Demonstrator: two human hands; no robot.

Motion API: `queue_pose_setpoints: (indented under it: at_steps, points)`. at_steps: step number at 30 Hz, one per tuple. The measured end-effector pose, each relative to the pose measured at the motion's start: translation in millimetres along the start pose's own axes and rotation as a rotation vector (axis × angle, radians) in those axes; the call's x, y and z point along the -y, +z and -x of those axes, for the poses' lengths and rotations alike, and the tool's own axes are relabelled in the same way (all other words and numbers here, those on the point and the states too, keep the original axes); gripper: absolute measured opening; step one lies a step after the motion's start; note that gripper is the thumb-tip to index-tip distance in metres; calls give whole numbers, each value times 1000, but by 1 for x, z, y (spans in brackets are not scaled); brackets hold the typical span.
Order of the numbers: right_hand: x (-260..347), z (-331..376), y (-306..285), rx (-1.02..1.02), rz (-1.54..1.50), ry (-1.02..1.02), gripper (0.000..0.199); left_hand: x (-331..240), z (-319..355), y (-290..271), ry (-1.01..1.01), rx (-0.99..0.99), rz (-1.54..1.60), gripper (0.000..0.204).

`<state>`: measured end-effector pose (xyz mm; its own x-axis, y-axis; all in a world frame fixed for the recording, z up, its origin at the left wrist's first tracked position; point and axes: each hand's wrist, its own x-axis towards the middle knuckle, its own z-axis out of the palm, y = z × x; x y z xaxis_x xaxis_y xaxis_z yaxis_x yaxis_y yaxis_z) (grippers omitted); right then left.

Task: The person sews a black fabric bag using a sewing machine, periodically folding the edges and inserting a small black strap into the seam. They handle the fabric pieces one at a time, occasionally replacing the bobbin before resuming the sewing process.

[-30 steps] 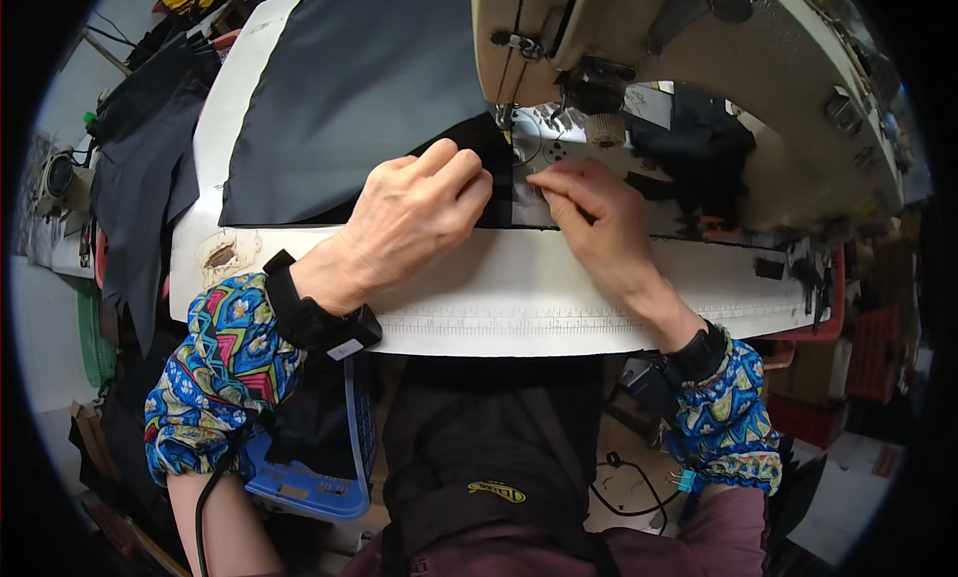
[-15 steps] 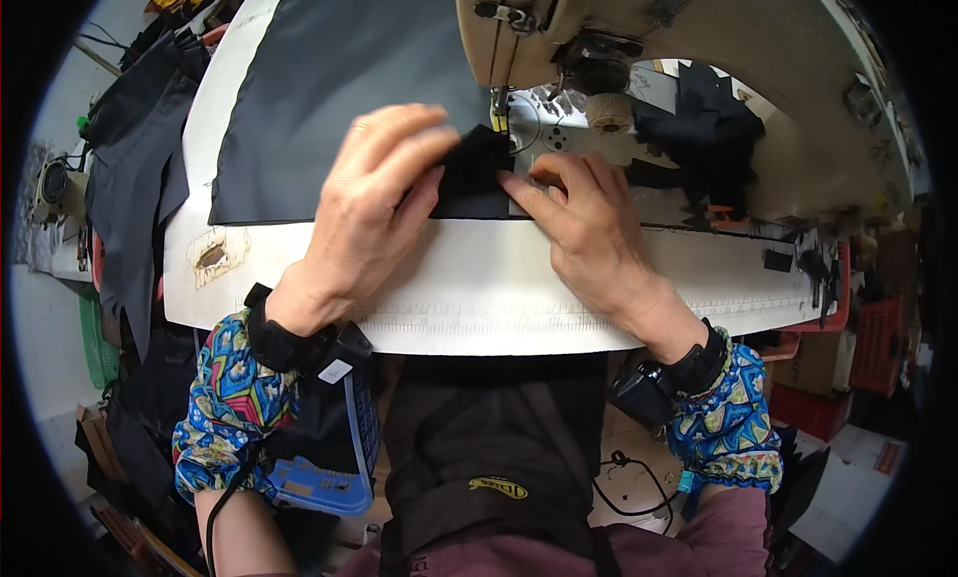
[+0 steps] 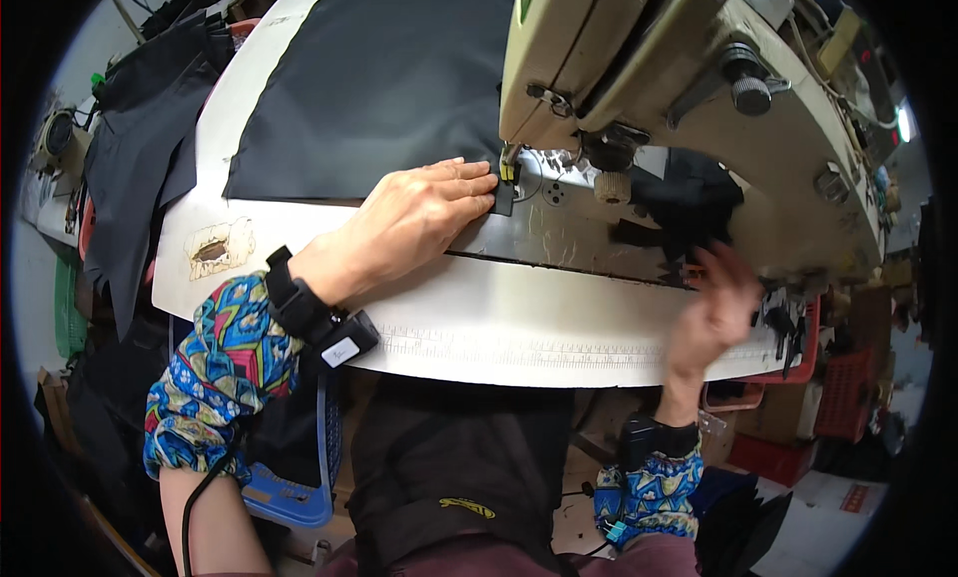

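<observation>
The fabric panel (image 3: 379, 88) lies on the table (image 3: 539, 323), left of the sewing machine (image 3: 549, 58); cloth scraps (image 3: 699, 198) lie right of the presser foot (image 3: 509, 165)

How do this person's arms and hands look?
Left hand and right hand are bare. Black straps circle both wrists; the left has a white-labelled black box. Blue patterned oversleeves ring the forearms, a black cable at the left, a teal clip on the right.

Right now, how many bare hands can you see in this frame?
2: the left hand rests on the dark fabric by the presser foot; the right hand, blurred, is near the black scraps. No third hand is visible.
</observation>
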<state>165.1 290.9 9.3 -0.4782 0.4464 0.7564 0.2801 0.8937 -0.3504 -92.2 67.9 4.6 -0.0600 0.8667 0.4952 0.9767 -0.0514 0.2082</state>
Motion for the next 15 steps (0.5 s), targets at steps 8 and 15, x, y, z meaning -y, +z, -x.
queue_pose_setpoints:
  at_steps: [8, 15]
  points:
    - [-98, 23, -67, -54, 630, 79, 42, 22, -16, 5, -28, -20, 44, 27]
    - [-91, 26, -65, 89, 545, 135, 43, 25, -15, 7, -55, -26, 48, 24]
